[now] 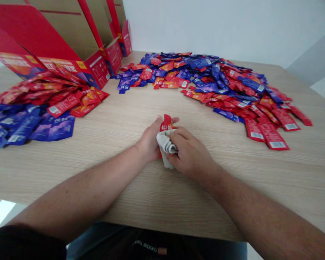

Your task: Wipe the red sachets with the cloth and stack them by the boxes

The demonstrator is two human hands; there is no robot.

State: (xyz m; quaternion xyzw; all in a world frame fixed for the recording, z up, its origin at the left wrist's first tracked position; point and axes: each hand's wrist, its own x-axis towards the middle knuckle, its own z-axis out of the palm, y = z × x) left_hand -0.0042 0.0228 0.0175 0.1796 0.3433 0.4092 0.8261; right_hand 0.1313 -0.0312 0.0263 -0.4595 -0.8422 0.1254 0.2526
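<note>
My left hand (pixel 149 140) is closed around a small red packet (pixel 166 125) held over the middle of the wooden table (pixel 130 119). Only the packet's top end sticks out above my fingers. My right hand (pixel 189 154) is closed on a bunched white cloth (pixel 164 145) and presses it against the packet. The two hands touch each other just above the tabletop.
A large heap of red and blue packets (pixel 219 83) curves across the far and right side. A second pile of red and blue packets (pixel 35 108) lies at the left. Open red cardboard boxes (pixel 70 47) stand at the back left. A white wall rises behind.
</note>
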